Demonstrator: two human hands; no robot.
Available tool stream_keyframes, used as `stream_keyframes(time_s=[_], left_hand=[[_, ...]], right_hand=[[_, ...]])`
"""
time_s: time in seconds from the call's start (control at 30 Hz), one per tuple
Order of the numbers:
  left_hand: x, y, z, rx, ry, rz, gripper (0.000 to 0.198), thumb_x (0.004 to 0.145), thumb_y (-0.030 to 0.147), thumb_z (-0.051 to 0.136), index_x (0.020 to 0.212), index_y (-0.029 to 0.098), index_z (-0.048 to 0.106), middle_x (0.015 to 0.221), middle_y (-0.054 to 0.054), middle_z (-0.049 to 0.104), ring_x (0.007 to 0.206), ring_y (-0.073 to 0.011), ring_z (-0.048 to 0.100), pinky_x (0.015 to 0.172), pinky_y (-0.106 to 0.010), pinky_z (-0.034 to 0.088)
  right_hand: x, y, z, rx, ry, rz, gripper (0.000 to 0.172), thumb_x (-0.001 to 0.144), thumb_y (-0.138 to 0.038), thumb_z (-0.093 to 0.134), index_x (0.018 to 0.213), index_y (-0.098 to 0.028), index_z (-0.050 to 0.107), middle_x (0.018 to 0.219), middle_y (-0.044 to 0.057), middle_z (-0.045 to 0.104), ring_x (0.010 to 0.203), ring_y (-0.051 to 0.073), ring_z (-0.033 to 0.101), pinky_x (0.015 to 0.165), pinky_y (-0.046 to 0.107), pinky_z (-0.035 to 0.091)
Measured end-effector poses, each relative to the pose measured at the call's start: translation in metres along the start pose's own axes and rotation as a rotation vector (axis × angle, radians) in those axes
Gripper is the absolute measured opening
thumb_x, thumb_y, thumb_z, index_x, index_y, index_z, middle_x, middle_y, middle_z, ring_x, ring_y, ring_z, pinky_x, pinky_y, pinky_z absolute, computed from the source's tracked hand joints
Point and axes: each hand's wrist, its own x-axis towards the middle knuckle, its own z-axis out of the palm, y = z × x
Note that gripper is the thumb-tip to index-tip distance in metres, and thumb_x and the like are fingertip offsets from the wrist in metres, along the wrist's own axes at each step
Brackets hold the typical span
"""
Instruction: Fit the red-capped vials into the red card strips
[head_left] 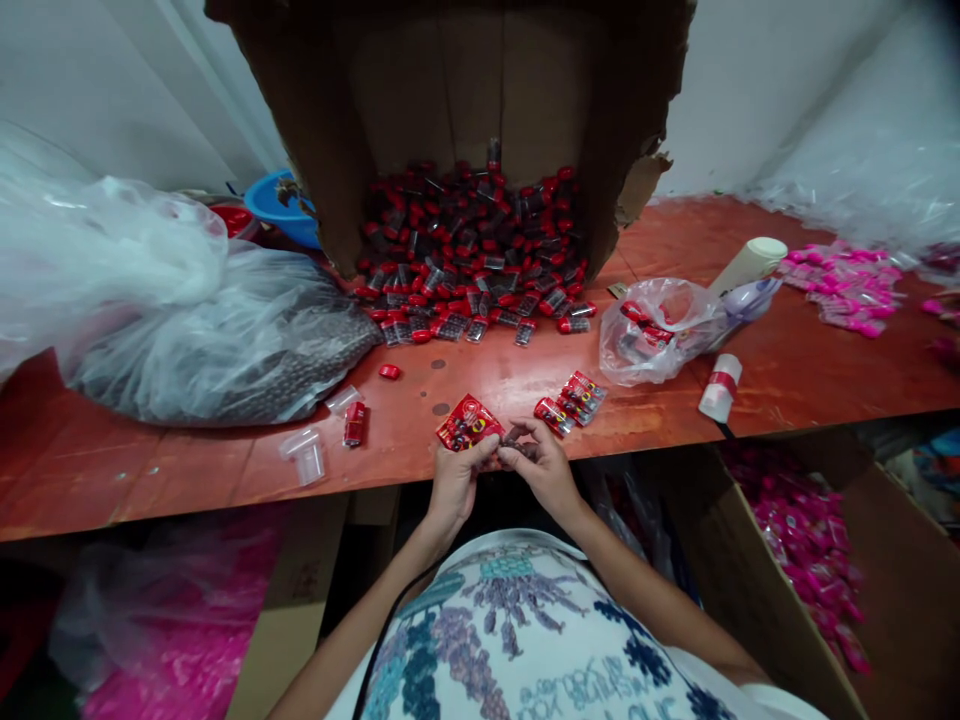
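Note:
At the table's front edge, my left hand (456, 478) pinches the lower corner of a red printed packet (469, 422). The packet has black and yellow figures and lies tilted above the fingers. Close beside it, my right hand (546, 468) has its fingers bent together around something small and dark (519, 442); its kind cannot be made out. The two hands nearly touch at the fingertips. Just right of them lie several red-and-clear printed packs (581, 397). To the left are a red-labelled small container (355, 424), clear plastic pieces (304, 455) and a red cap (389, 371).
A torn cardboard box (405, 90) on its side spills red-capped containers (472, 250). A plastic sack of dark beads (225, 340) stands left. On the right are a small clear bag (652, 335), a white roll (721, 388) and pink items (844, 285). Boxes of pink goods stand below.

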Motion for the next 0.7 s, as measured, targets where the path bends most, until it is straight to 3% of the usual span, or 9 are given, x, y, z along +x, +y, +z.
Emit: stream_keyframes(time_s=[0.1, 0.2, 0.33, 0.47, 0.7], left_hand=[[0.002, 0.002, -0.002, 0.005, -0.056, -0.034, 0.026, 0.054, 0.014, 0.081, 0.077, 0.014, 0.067, 0.071, -0.001, 0.069, 0.061, -0.0145, 0.063, 0.058, -0.026, 0.054], [0.004, 0.004, -0.004, 0.039, -0.100, -0.072, 0.025, 0.055, 0.015, 0.081, 0.076, 0.012, 0.067, 0.069, -0.002, 0.068, 0.058, -0.0135, 0.061, 0.055, -0.025, 0.052], [0.008, 0.008, -0.004, 0.048, -0.033, -0.021, 0.025, 0.055, 0.018, 0.081, 0.074, 0.011, 0.067, 0.064, -0.001, 0.065, 0.050, -0.0085, 0.055, 0.046, -0.018, 0.046], [0.008, 0.011, 0.000, 0.105, -0.013, -0.006, 0.028, 0.053, 0.018, 0.082, 0.075, 0.011, 0.067, 0.068, -0.001, 0.066, 0.052, -0.0098, 0.056, 0.045, -0.019, 0.045], [0.001, 0.007, 0.004, 0.197, 0.046, 0.137, 0.024, 0.054, 0.020, 0.081, 0.073, 0.013, 0.068, 0.066, 0.000, 0.066, 0.053, -0.0094, 0.056, 0.045, -0.018, 0.044]], right_hand=[[0.002, -0.003, 0.000, 0.098, -0.053, 0.055, 0.034, 0.075, -0.030, 0.068, 0.106, -0.024, 0.056, 0.091, -0.001, 0.060, 0.076, 0.013, 0.061, 0.073, 0.028, 0.052], [0.003, -0.007, -0.001, 0.249, -0.103, 0.153, 0.030, 0.075, -0.032, 0.068, 0.101, -0.023, 0.057, 0.086, -0.001, 0.063, 0.073, 0.014, 0.064, 0.073, 0.031, 0.054], [0.005, -0.011, -0.002, 0.292, -0.072, 0.176, 0.030, 0.072, -0.033, 0.071, 0.097, -0.022, 0.059, 0.081, -0.003, 0.065, 0.067, 0.014, 0.065, 0.070, 0.030, 0.054], [0.007, -0.008, -0.005, 0.247, -0.079, 0.193, 0.030, 0.071, -0.034, 0.071, 0.097, -0.023, 0.060, 0.079, -0.002, 0.065, 0.068, 0.015, 0.064, 0.065, 0.030, 0.053], [0.004, -0.001, -0.003, -0.154, 0.066, -0.101, 0.024, 0.080, -0.030, 0.064, 0.103, -0.024, 0.066, 0.095, 0.003, 0.060, 0.086, 0.017, 0.059, 0.078, 0.030, 0.049]])
